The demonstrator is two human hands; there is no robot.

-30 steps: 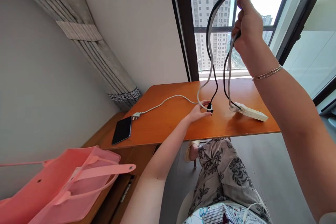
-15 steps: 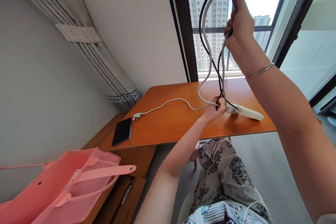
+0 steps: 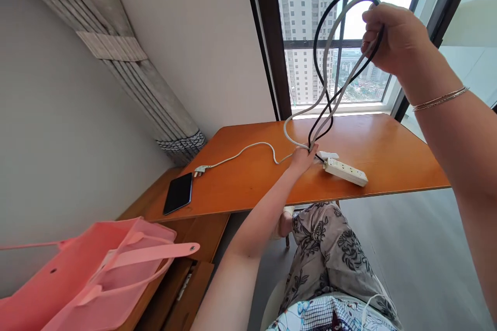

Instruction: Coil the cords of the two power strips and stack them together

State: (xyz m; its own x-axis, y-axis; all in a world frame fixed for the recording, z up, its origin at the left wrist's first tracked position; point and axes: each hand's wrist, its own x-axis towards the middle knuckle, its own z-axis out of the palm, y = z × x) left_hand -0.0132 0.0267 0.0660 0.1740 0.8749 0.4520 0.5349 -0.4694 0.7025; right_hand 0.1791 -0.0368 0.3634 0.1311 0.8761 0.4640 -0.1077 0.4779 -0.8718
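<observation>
Ref: power strip [image 3: 347, 171]. Right of it, tabletop [image 3: 399, 158] is bare; low pass OK, right hand [image 3: 394, 36] and forearm overhead. Just left: left hand [image 3: 305, 159] and gathered cables [image 3: 316, 46] block; their loops rise above it. Farther left: white cord [image 3: 248, 148], plug [image 3: 201, 170], then black phone [image 3: 178, 194].

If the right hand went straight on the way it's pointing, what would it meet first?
Past the cords it holds, the right hand would probably meet the window first, though the depth is unclear.
</observation>
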